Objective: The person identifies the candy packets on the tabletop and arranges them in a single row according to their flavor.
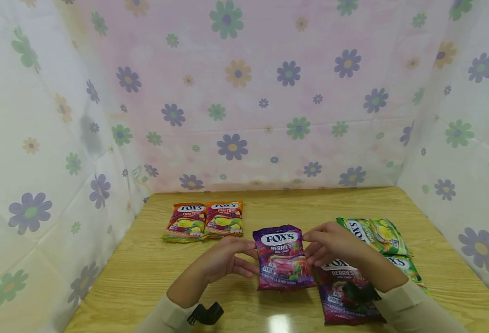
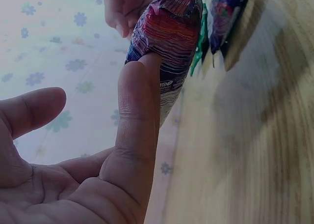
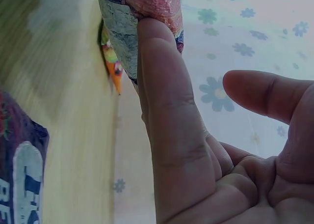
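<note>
A purple Fox's Berries candy bag is held up between my two hands in the head view, its printed front facing me. Fingertips of my left hand press its left side; in the left wrist view the thumb stands apart from the candy bag. From the other side, fingers of my right hand press the bag's edge, with the thumb also away from it in the right wrist view. A second Berries bag lies under my right forearm, partly hidden by it.
Two orange Fox's Fruits bags lie side by side at the back left of the wooden table. Green Fox's bags lie at the right, partly covered by my right arm. Flowered cloth walls the table's back and sides.
</note>
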`<action>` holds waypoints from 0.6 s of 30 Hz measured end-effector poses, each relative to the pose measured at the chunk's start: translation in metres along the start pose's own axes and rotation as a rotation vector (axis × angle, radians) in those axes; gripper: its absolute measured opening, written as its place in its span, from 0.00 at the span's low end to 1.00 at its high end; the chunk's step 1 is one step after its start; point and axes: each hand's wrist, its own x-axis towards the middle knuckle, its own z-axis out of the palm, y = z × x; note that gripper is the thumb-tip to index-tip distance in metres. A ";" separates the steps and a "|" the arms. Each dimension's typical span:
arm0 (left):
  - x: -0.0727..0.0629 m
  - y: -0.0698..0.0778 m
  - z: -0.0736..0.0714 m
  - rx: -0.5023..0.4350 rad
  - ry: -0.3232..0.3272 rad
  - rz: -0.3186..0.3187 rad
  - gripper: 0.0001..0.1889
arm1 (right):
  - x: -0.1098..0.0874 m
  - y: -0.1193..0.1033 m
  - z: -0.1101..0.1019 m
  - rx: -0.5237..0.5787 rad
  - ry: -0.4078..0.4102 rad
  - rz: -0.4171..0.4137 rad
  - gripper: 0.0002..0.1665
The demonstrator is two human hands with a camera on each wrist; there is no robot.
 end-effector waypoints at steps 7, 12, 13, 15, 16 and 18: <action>0.003 0.004 -0.003 -0.023 0.020 0.032 0.23 | 0.000 -0.009 -0.001 0.028 0.009 -0.019 0.31; 0.002 0.010 -0.004 -0.043 0.041 0.054 0.24 | 0.002 -0.013 -0.003 0.036 0.005 -0.045 0.31; 0.001 0.012 -0.004 -0.046 0.042 0.059 0.24 | 0.002 -0.014 -0.004 0.039 0.002 -0.051 0.31; 0.001 0.015 -0.005 -0.047 0.044 0.071 0.24 | 0.004 -0.016 -0.005 0.049 0.004 -0.058 0.31; 0.001 0.016 -0.006 -0.049 0.046 0.077 0.24 | 0.005 -0.017 -0.005 0.056 0.007 -0.059 0.31; 0.001 0.019 -0.007 -0.040 0.047 0.090 0.26 | 0.007 -0.020 -0.006 0.074 0.010 -0.066 0.31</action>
